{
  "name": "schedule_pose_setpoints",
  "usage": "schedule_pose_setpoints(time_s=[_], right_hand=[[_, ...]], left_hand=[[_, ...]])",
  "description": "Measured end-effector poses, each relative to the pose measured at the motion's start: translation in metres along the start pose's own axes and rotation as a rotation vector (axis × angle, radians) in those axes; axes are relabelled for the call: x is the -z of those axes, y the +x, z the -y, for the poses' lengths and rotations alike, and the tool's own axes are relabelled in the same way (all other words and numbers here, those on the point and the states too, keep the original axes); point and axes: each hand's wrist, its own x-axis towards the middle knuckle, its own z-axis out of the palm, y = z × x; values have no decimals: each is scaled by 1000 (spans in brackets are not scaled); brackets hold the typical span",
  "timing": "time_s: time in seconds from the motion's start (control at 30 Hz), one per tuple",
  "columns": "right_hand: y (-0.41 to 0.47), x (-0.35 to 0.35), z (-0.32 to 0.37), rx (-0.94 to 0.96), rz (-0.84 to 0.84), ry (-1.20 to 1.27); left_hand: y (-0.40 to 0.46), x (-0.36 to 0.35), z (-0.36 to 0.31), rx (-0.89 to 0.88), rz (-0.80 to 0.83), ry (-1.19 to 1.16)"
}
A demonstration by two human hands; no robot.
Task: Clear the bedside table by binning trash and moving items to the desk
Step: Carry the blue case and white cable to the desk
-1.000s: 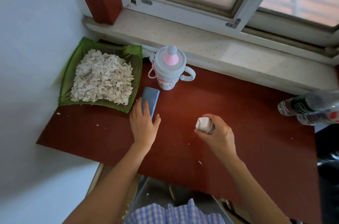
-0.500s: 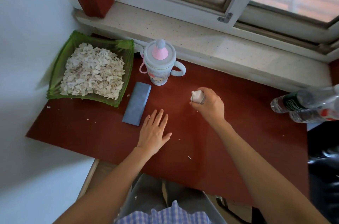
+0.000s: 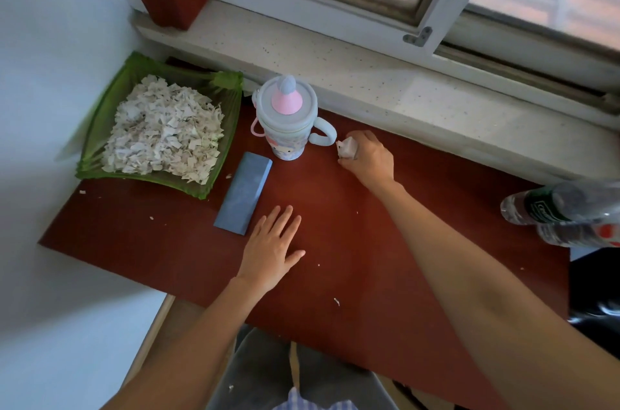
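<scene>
nearby, green tray point(image 3: 100, 141) of paper scraps at far left, blue case point(image 3: 243, 197) beside it, two bottles point(image 3: 567, 211) at the right edge. right hand point(image 3: 370, 159) grips small white bottle point(image 3: 347, 147) just beside the cup point(image 3: 286, 119) handle, on red desk point(image 3: 369, 258). left hand point(image 3: 273, 250) lies flat, fingers spread, holding nothing.

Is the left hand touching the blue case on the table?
No, the left hand lies flat on the table with straight fingers, beside the blue case, and a strip of red surface shows between them.
</scene>
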Motion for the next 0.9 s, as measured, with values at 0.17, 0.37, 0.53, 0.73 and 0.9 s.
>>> schedule_pose_setpoints(time_s=[0.17,0.37,0.53,0.73,0.9], right_hand=[[17,-7,4,22,-42,75],[25,-11,5,66,-59,118],[25,-9,3,51,-56,148],[16,-2,-2,86,-67,154],[-6,5,-7,83,-115,100]], left_hand=[[1,1,-1,11,11,12],[1,0,-2,21,27,9],[1,2,-2,16,32,8],[1,3,-2,12,42,8],[1,6,-3,9,51,8]])
